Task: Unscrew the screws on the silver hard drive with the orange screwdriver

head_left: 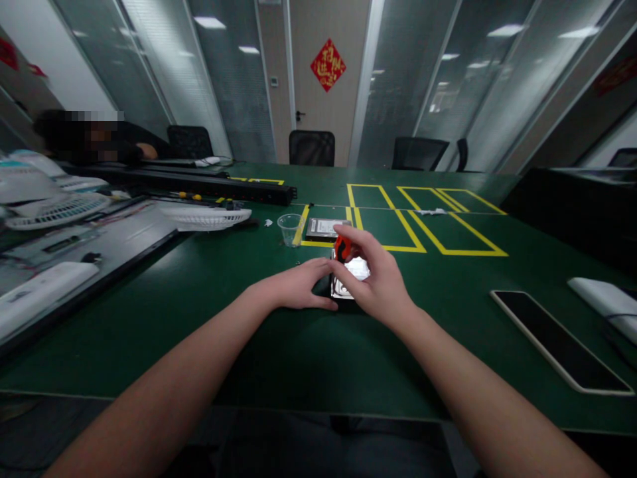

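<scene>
A silver hard drive (358,268) lies on the green table right in front of me, partly covered by my hands. My left hand (301,284) grips it by its left side, thumb at the near corner and fingers towards the far one. Above the drive, my right hand (374,272) is closed around the red-orange and black handle of a screwdriver (343,248); its tip is hidden. Just beyond lies a second hard drive (323,229) with a white label, inside a yellow tape outline. To the left of that one stands a clear plastic cup (290,230).
On the left are a large metal panel (119,242), white fan-like parts (204,217) and a long black bar (199,184). A phone-like tablet (557,342) and a white device (604,305) lie at right. Another person (99,143) sits at far left.
</scene>
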Tool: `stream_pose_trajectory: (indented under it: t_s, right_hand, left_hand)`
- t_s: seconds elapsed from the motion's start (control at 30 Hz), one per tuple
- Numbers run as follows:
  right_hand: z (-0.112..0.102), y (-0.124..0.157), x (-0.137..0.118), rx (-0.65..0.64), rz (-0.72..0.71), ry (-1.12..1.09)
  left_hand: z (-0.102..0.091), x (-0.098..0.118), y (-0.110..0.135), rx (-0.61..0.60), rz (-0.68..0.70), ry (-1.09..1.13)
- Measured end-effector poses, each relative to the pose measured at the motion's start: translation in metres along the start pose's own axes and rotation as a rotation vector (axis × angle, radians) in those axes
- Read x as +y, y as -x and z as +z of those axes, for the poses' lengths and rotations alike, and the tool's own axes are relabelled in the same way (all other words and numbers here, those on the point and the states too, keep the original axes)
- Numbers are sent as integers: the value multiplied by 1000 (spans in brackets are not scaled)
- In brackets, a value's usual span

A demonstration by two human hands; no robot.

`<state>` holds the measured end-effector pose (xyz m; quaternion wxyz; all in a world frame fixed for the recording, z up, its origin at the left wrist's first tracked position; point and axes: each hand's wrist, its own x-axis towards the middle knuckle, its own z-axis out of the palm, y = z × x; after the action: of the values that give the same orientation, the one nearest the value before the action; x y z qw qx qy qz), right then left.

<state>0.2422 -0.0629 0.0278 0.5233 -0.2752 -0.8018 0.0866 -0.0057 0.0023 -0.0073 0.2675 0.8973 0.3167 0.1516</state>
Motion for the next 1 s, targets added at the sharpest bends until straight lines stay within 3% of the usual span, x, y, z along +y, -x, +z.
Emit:
stream_pose_trajectory:
  t_s: [0.4,1.0]
  right_hand:
    - [7,6,6,24,78,-115]
    - [5,2,1,52,81,-36]
  left_hand:
    - [-3,4,-1,-13,-30,-21]
    - [-1,2,-1,-4,-1,-23]
